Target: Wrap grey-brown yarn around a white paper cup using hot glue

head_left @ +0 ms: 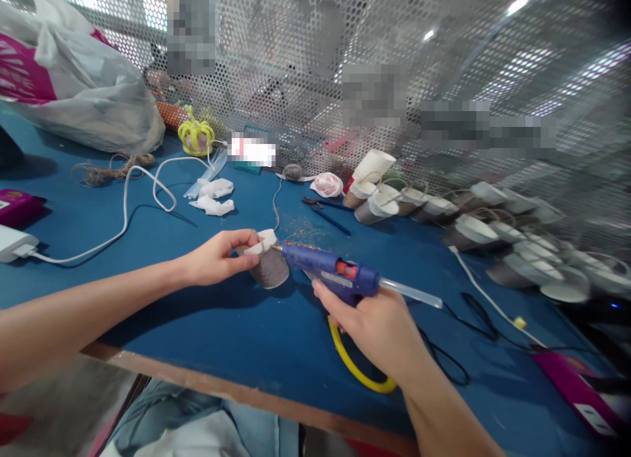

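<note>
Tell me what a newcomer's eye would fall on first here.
Probably the blue hot glue gun in the right hand, near the centre, aimed at the yarn-wrapped cup in the left hand. Next, likely, the crowd of white-rimmed cups at the right by the perforated metal screen, then the bulky plastic bag at the back left.

Cup (270, 269) before pliers (331, 220), bag (98, 98) left; cups (377, 207) right
</note>
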